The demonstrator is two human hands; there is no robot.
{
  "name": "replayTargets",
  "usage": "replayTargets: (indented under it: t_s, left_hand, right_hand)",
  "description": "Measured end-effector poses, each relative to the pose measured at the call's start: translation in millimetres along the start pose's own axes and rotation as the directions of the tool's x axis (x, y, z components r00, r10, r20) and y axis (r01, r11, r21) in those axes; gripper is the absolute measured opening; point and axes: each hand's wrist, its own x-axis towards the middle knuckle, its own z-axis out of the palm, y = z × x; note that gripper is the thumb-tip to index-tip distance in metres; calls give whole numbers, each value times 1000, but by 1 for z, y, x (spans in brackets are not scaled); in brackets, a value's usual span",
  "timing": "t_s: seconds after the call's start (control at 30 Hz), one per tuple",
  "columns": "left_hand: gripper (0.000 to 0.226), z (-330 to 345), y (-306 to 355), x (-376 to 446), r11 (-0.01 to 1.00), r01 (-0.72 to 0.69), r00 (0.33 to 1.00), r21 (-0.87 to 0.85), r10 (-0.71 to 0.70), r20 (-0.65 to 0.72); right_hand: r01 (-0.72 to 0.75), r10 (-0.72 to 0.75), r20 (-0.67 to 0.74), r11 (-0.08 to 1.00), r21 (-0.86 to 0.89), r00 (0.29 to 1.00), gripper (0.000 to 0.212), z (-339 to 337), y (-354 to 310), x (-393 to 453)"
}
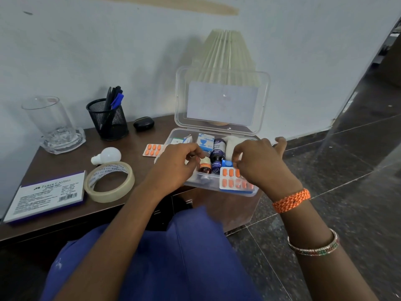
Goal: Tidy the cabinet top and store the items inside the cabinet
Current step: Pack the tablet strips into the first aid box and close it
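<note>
An open clear plastic box (249, 193) sits at the right end of the brown cabinet top (138, 144), lid (180, 94) upright. Inside lie a small brown bottle (205, 167), a dark iodine bottle (217, 157), a white and blue carton (205, 141) and a blister pack of orange pills (232, 181). My left hand (176, 166) hovers over the box's left side, fingers curled by the brown bottle's end; what they hold is hidden. My right hand (260, 164) pinches the blister pack's far edge.
A second orange pill strip (153, 149) lies left of the box. On the cabinet top are a tape roll (109, 181), a white bulb (107, 156), a stamp pad box (46, 195), a mesh pen holder (108, 120), a black case (143, 123) and a glass vase (54, 124). A pleated lamp (225, 51) stands behind the box.
</note>
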Motion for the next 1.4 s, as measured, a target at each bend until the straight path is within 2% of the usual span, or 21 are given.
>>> replayTargets:
  t_s: [0.1,0.23,0.37,0.47,0.63,0.7,0.77,0.83,0.9,0.97,1.03,1.23,1.4]
  left_hand:
    - [22,-10,-4,0,1000,6,998,-4,-6,-61]
    - [26,-30,-18,1,998,66,978,0,-65,-200]
    - [34,-54,-36,-2,984,176,901,-1,-161,-402]
    - [38,-68,-51,-7,951,298,852,77,-229,-471]
    - [37,-79,-65,-15,898,432,819,86,-351,-453]
    - [36,-83,-68,-17,888,453,816,81,-376,-438]
    - [37,-87,-71,-18,885,461,809,61,-391,-439]
    - [38,-90,-73,-19,883,467,807,56,-399,-434]
    - [39,-91,-74,-18,881,468,813,70,-398,-424]
    - [37,-90,-76,-17,878,470,818,93,-393,-420]
    - [36,-89,-78,-16,876,470,820,111,-387,-421]
    - [35,-87,-79,-12,870,479,829,118,-404,-387]
    - [34,-86,-76,-11,870,475,837,131,-401,-373]
  right_hand:
    - [-8,11,-78,999,39,997,15,-12,-7,6]
    - [62,-42,-127,986,156,991,19,-32,-26,21]
    - [157,-125,-153,963,218,980,23,-43,-62,46]
    - [242,-215,-130,937,251,968,26,-42,-94,66]
    - [347,-387,62,878,329,920,27,-18,-141,96]
    - [373,-424,91,864,338,901,25,-4,-155,105]
    - [419,-466,113,861,290,878,24,8,-169,113]
    - [479,-516,200,853,207,833,13,16,-180,121]
    - [504,-518,322,854,132,793,25,23,-188,127]
    - [481,-452,426,876,42,784,41,30,-193,131]
    - [463,-398,488,886,-14,777,46,38,-195,135]
    - [440,-364,452,895,-72,814,42,47,-197,138]
    - [387,-370,426,921,49,825,44,50,-196,140]
